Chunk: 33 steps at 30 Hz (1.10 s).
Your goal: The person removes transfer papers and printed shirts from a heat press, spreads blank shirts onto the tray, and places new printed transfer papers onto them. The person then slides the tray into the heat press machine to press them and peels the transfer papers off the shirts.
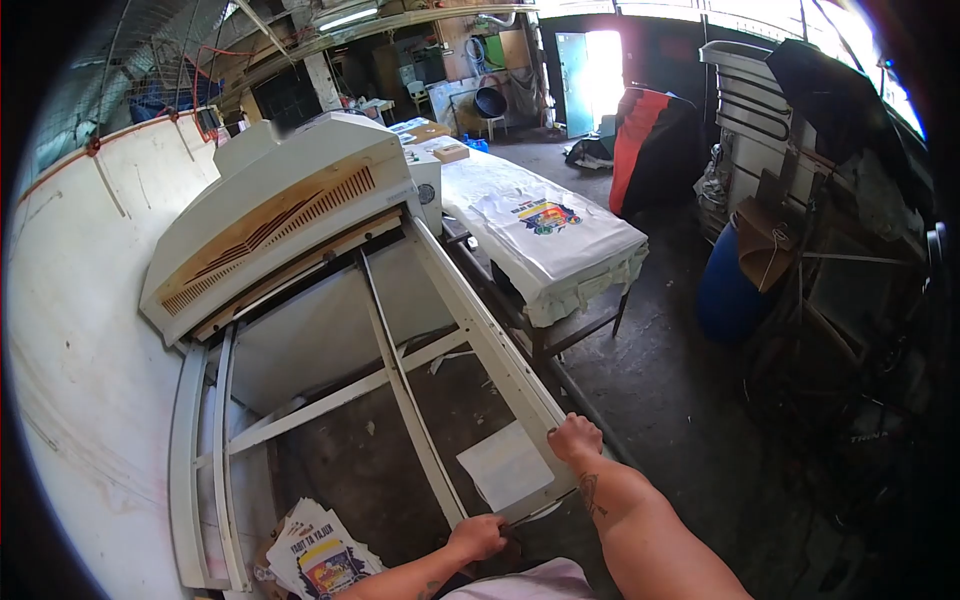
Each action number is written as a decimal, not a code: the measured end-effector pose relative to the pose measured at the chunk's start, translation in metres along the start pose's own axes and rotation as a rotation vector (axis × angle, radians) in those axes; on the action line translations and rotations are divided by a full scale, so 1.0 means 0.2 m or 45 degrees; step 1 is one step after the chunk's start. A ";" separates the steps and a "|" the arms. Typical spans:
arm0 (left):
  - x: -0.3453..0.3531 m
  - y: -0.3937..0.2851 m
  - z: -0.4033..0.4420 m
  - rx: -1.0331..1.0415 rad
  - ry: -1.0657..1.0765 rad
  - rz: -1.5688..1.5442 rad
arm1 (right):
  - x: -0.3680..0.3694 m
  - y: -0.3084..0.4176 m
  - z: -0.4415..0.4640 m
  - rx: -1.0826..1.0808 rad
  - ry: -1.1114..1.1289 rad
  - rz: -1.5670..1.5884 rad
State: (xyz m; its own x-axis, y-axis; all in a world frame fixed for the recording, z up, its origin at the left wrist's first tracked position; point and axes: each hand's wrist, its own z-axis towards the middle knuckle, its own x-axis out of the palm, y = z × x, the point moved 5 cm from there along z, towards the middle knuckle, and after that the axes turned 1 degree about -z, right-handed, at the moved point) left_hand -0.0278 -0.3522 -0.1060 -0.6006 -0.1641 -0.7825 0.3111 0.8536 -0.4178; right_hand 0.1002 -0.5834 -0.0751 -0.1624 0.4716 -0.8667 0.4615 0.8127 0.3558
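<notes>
A long cream metal frame (500, 375) with rails and crossbars runs out from a large white machine (275, 225) with slotted vents. My right hand (576, 438) is closed over the frame's right side rail near its close end. Lower down, my left hand (480, 537) is closed at the frame's near end, by the foot of the middle rail (400, 370); its fingertips are partly hidden. Through the frame, a white sheet (506, 466) shows low near my right hand. A stack of printed sheets (325, 550) lies below, left of my left hand.
Right of the frame stands a long table (590, 240) covered in white cloth with a colourful print (545, 216). A blue drum (732, 285) and piled clutter stand farther right. A red and black covered object (655, 150) is behind. A white wall (90, 330) borders the left.
</notes>
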 end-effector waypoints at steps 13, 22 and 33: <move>0.01 -0.01 0.00 -0.045 0.046 -0.002 | 0.01 -0.01 0.00 0.011 0.017 0.012; 0.00 -0.01 0.01 -0.039 0.041 0.009 | 0.01 -0.01 0.02 0.009 -0.014 0.008; 0.01 -0.01 0.00 -0.054 -0.035 -0.090 | 0.02 -0.02 0.02 0.009 -0.025 0.025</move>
State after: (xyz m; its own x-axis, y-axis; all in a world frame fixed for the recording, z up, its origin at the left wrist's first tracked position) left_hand -0.0292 -0.3529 -0.1062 -0.5997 -0.2377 -0.7641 0.2368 0.8594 -0.4532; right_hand 0.1008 -0.5858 -0.0811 -0.1361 0.4804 -0.8664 0.4703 0.8010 0.3703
